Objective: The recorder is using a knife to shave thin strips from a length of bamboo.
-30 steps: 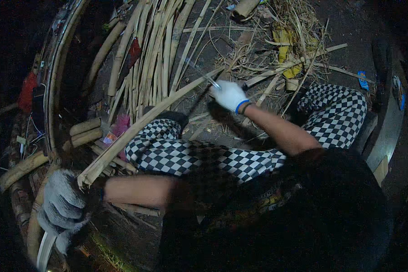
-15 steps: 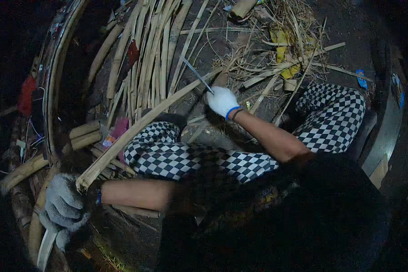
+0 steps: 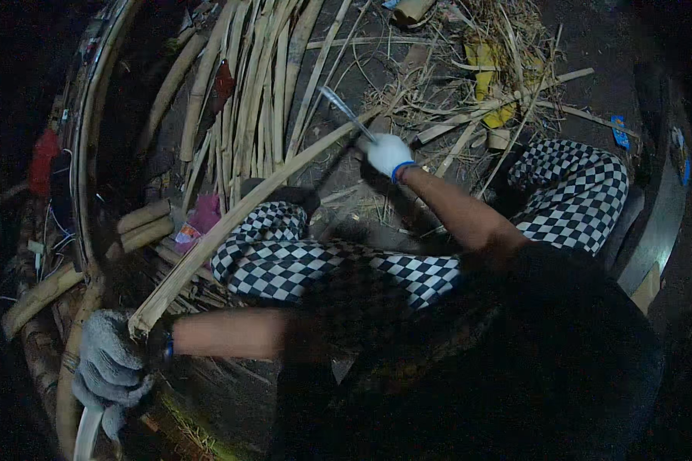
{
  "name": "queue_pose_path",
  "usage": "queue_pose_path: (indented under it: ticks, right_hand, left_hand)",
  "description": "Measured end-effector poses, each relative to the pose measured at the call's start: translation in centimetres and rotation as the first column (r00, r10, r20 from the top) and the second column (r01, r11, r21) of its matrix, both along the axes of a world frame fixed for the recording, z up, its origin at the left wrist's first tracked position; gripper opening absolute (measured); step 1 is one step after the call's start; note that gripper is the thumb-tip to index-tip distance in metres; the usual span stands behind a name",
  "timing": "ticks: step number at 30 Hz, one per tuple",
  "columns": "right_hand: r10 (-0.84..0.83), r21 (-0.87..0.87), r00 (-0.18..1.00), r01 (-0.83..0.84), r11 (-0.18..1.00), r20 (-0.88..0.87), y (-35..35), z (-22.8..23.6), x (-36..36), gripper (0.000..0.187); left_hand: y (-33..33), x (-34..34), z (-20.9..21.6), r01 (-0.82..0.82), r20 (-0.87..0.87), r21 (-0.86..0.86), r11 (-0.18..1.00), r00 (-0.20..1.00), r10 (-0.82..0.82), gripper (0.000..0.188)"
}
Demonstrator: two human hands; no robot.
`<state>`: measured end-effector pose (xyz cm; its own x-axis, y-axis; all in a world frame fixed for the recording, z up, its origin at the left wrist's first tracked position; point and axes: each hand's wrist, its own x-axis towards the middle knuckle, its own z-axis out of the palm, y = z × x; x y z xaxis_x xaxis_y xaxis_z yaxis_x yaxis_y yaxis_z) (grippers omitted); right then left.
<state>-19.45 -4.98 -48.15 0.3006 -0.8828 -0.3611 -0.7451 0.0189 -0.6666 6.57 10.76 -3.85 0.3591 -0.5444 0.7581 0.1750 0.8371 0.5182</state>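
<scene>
My left hand [image 3: 109,367], in a grey knitted glove, is closed at the lower left around a pale strip whose end shows below the fist. Just beside the fist lies the split near end of a long bamboo strip [image 3: 231,227], which slants up to the right over my left leg. Whether it is one piece with the held strip is hidden. My right hand [image 3: 390,156], in a white glove with a blue cuff, is closed round a knife; its handle is covered. The narrow metal blade [image 3: 344,109] points up and left, crossing near the strip's far end.
Long bamboo strips [image 3: 261,84] lie bundled at the upper left. Shavings [image 3: 515,46] and a yellow wrapper [image 3: 484,77] are heaped at the upper right. Short bamboo poles [image 3: 46,298] rest at the left. My legs in checkered trousers [image 3: 284,265] are folded in front.
My right hand and the knife have moved slightly right, and the blade looks turned. My left hand has shifted a little downward. The long strip stays almost in place.
</scene>
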Motion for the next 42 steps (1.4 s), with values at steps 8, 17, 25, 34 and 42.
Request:
queue_pose_path:
  ticks: [8, 17, 25, 34, 42]
  right_hand:
    - [0.002, -0.103, 1.000, 0.001, 0.995, 0.029, -0.7, -1.3, -0.5, 0.032]
    - [-0.074, -0.024, 0.995, 0.073, 0.997, -0.060, 0.3, -4.8, -2.5, 0.034]
    - [0.155, 0.195, 0.948, -0.102, 0.976, -0.279, -0.5, -10.8, -6.9, 0.051]
    - [0.413, 0.286, 0.829, -0.320, 0.903, -0.376, -3.2, 2.7, -8.5, 0.076]
    - [-0.364, 0.542, 0.565, -0.183, 0.820, 0.741, -11.3, 23.0, -10.5, 0.062]
  left_hand:
    - [-0.2, 0.1, 0.1, 0.016, 0.003, -0.018, 1.000, 1.000, -0.016, 0.028]
    - [-0.1, 0.0, -0.1, 0.047, 0.005, -0.049, 0.998, 0.999, -0.047, 0.028]
    - [-0.2, -0.2, -2.1, 0.313, 0.030, -0.138, 0.940, 0.950, -0.312, 0.028]
    - [7.4, 2.9, -1.0, -0.498, -0.272, -0.035, 0.866, 0.839, 0.471, 0.031]
    - [4.0, 9.3, -6.4, -0.661, -0.619, 0.358, 0.659, 0.361, 0.698, 0.042]
